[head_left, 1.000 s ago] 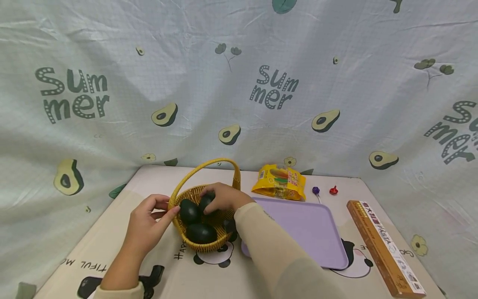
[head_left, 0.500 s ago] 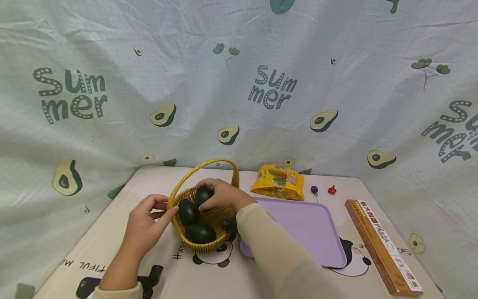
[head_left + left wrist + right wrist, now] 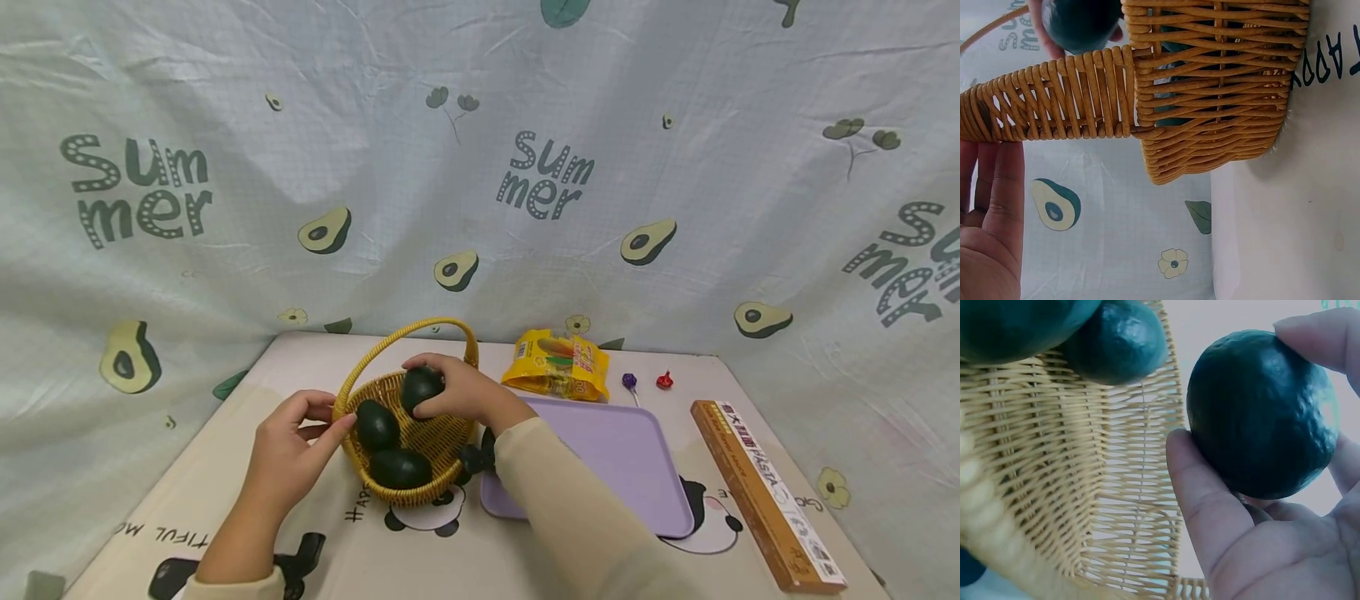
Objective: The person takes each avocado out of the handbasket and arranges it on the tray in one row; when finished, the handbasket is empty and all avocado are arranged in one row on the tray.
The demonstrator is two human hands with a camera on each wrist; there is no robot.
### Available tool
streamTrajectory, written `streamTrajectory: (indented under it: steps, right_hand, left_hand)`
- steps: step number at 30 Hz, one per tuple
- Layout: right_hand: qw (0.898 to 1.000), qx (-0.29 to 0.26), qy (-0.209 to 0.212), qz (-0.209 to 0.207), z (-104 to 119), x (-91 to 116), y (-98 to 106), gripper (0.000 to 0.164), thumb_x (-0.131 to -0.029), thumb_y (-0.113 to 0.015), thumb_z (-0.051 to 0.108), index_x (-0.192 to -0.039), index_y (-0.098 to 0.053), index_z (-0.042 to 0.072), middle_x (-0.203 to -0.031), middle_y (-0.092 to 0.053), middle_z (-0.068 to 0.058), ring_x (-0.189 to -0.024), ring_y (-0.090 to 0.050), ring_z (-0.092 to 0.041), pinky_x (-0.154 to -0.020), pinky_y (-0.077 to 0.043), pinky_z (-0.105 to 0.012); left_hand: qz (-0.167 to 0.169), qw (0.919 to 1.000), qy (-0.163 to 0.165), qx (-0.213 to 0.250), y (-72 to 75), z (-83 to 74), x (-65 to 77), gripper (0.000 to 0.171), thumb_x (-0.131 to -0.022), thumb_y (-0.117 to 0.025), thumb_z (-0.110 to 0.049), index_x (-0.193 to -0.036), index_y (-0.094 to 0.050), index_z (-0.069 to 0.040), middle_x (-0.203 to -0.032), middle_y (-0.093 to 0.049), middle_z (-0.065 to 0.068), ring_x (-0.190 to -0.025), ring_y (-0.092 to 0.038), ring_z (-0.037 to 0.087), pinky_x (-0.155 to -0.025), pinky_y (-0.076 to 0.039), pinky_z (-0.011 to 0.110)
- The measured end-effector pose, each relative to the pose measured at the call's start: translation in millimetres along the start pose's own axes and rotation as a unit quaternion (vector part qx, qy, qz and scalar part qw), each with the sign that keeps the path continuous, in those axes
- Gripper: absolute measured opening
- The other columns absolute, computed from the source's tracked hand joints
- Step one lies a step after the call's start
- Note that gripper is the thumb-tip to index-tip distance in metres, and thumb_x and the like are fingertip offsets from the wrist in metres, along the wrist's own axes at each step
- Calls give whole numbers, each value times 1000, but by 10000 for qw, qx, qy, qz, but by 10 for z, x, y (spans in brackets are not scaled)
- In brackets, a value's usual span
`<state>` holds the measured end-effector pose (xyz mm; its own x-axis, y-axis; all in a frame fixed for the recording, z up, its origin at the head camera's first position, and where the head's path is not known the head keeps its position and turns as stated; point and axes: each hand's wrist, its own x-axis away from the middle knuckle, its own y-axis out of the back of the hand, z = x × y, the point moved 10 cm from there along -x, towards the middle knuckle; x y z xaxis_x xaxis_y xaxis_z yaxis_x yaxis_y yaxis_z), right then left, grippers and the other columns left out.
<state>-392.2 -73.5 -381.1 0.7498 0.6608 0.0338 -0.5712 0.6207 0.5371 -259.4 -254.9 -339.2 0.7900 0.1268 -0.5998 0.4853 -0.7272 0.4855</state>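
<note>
My right hand (image 3: 468,392) grips a dark green avocado (image 3: 420,390) between thumb and fingers, over the far side of a yellow wicker basket (image 3: 408,498). In the right wrist view this avocado (image 3: 1263,415) shows a bumpy, shiny skin, close beside the basket wall. Two more avocados lie inside: one upright at the left (image 3: 377,427), another on its side at the front (image 3: 400,469). My left hand (image 3: 288,450) holds the left base of the basket's arched handle (image 3: 375,357), thumb toward the near side. In the left wrist view its fingers (image 3: 1007,187) meet the woven handle (image 3: 1060,100).
Right of the basket lies a lilac tray (image 3: 622,475), partly covered by my right sleeve. Behind it are a yellow snack bag (image 3: 558,367), a purple lollipop (image 3: 629,381) and a small red item (image 3: 664,380). A long pasta box (image 3: 765,492) lies along the right edge.
My right hand has raised the avocado from among the others, first slightly left, then right and up. The left hand has stayed at the handle.
</note>
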Motion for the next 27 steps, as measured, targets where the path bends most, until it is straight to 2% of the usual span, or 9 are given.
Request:
streamTrajectory:
  steps: [3, 12, 19, 27]
  right_hand:
    - [10000, 56, 42, -40, 4, 64, 50, 67, -80, -83, 23, -139, -57, 41, -141, -55, 1, -112, -60, -20, -94, -57, -39]
    - [9995, 135, -35, -289, -78, 252, 215, 75, -75, -91, 30, -141, -55, 37, -142, -54, 3, -113, -61, -23, -91, -60, -42]
    - [9985, -12, -163, -515, -121, 486, 359, 80, -73, -92, 23, -140, -49, 35, -148, -50, -3, -129, -55, -30, -101, -56, -51]
    - [9981, -142, -205, -557, -212, 726, 488, 80, -75, -91, 27, -143, -51, 38, -140, -55, -5, -119, -60, -30, -96, -58, -49]
  left_hand:
    - [4, 10000, 16, -42, -1, -6, 1, 27, -88, -82, -11, -108, -66, -6, -96, -69, 4, -87, -62, -4, -75, -53, 4]
    - [2, 10000, 26, -29, -3, -2, 6, 27, -88, -82, -12, -108, -66, -6, -96, -69, 4, -87, -61, -5, -76, -52, 3]
    - [-16, 10000, 18, 35, -5, 10, 7, 26, -88, -82, -12, -107, -66, -6, -97, -69, 3, -87, -61, -5, -75, -52, 3]
    - [-35, 10000, -16, 69, -4, 14, 3, 27, -88, -83, -11, -108, -66, -7, -98, -69, 3, -88, -60, -5, -76, -52, 4]
